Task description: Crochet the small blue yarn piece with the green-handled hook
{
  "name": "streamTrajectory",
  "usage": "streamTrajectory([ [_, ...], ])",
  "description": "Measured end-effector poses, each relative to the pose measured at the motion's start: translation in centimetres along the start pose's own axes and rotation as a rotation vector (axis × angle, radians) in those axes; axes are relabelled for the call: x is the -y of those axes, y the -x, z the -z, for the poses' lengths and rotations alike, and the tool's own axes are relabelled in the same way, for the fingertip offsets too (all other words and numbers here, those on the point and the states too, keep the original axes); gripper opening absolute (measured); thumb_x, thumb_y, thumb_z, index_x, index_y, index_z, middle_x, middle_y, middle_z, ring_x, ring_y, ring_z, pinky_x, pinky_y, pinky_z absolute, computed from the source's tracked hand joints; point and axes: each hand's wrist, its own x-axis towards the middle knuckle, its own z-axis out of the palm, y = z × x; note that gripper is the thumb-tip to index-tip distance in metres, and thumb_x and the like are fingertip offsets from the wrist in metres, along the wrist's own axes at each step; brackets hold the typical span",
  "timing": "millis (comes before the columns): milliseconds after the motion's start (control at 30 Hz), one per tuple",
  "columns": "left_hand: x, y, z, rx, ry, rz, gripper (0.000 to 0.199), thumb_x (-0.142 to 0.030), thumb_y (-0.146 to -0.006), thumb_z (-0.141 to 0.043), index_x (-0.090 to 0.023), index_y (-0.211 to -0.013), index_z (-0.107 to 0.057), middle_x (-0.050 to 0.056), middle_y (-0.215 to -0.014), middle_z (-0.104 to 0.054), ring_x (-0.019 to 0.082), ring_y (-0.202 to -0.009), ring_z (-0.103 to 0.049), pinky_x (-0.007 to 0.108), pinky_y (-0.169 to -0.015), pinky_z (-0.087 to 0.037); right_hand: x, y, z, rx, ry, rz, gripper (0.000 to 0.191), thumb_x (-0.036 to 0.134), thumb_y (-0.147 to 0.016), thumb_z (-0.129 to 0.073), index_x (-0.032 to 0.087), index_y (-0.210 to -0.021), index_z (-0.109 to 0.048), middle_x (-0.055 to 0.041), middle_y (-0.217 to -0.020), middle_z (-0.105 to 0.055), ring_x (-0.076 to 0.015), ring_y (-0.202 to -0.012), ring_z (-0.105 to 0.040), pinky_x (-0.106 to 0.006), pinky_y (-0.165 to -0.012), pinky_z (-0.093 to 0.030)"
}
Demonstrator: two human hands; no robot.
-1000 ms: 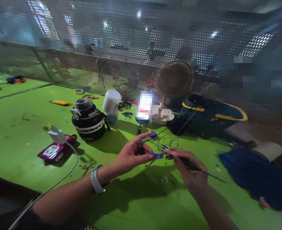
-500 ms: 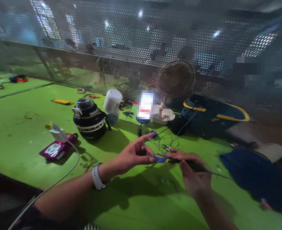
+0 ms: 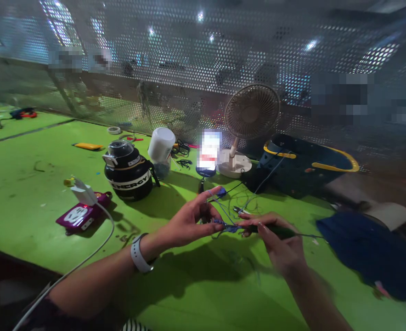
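My left hand [image 3: 198,220] pinches a small piece of blue crochet work [image 3: 228,227] between thumb and fingers, its index finger raised with light blue yarn [image 3: 225,209] running over it. In my right hand [image 3: 279,239] is a crochet hook with a dark green handle [image 3: 280,231], its tip at the blue piece. Loose yarn lies in loops on the green table [image 3: 196,285] behind my hands. Another small blue piece [image 3: 221,192] rests just beyond my left index fingertip.
Behind the hands stand a lit phone [image 3: 209,151], a fan [image 3: 251,112] and a dark basket [image 3: 302,170]. A black jug [image 3: 129,172], white bottle [image 3: 162,143] and purple power strip [image 3: 81,216] are at left. Dark blue cloth [image 3: 371,253] lies right.
The hook handle has tilted to lie more level, and its tip sits closer into the blue piece. My left index finger has lowered slightly towards the left.
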Motion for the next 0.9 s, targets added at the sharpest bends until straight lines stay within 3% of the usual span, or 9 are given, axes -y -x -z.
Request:
streamTrajectory([
  [200,0.1,0.0,0.1,-0.009,-0.104,-0.052,0.081,-0.018,-0.08,-0.072,-0.022,-0.15,-0.031,0.003,-0.085,-0.064,0.014,-0.08,-0.061,0.031,-0.079,-0.051,0.4,0.0,0.0,0.014,0.082,-0.03,0.01,0.028,-0.089,-0.064,0.022,-0.091,-0.072,-0.0062,-0.084,-0.08,-0.0276,-0.102,-0.072,-0.05,-0.094,-0.056],
  [433,-0.2,0.2,0.2,-0.019,-0.287,-0.108,0.078,-0.022,-0.083,-0.07,-0.021,-0.15,-0.031,0.003,-0.086,-0.066,0.015,-0.081,-0.063,0.033,-0.083,-0.052,1.5,0.1,-1.0,-0.06,0.096,-0.143,0.012,0.033,-0.088,-0.066,0.022,-0.087,-0.071,-0.0051,-0.081,-0.079,-0.0265,-0.104,-0.071,-0.048,-0.096,-0.054],
  [567,-0.1,0.2,0.3,-0.006,-0.458,-0.184,0.073,-0.02,-0.085,-0.066,-0.02,-0.15,-0.032,0.005,-0.087,-0.07,0.017,-0.08,-0.065,0.032,-0.08,-0.053,1.6,0.2,-1.4,-0.064,0.193,-0.084,0.014,0.035,-0.088,-0.065,0.022,-0.086,-0.072,-0.0039,-0.07,-0.076,-0.0285,-0.102,-0.072,-0.051,-0.095,-0.054],
  [667,0.2,0.1,0.3,-0.034,-0.522,-0.254,0.071,-0.018,-0.085,-0.065,-0.02,-0.149,-0.035,0.005,-0.085,-0.071,0.017,-0.078,-0.065,0.033,-0.079,-0.052,1.4,0.4,-1.6,-0.059,0.273,-0.042,0.013,0.034,-0.089,-0.065,0.023,-0.088,-0.072,-0.0046,-0.075,-0.077,-0.0287,-0.103,-0.071,-0.052,-0.096,-0.053],
  [900,0.8,0.2,0.1,-0.058,-0.541,-0.204,0.071,-0.022,-0.085,-0.066,-0.019,-0.149,-0.034,0.005,-0.085,-0.072,0.016,-0.076,-0.065,0.032,-0.079,-0.051,1.0,0.8,-1.3,-0.006,0.405,0.043,0.011,0.027,-0.09,-0.062,0.024,-0.095,-0.072,-0.0065,-0.089,-0.079,-0.0287,-0.109,-0.069,-0.051,-0.093,-0.056],
])
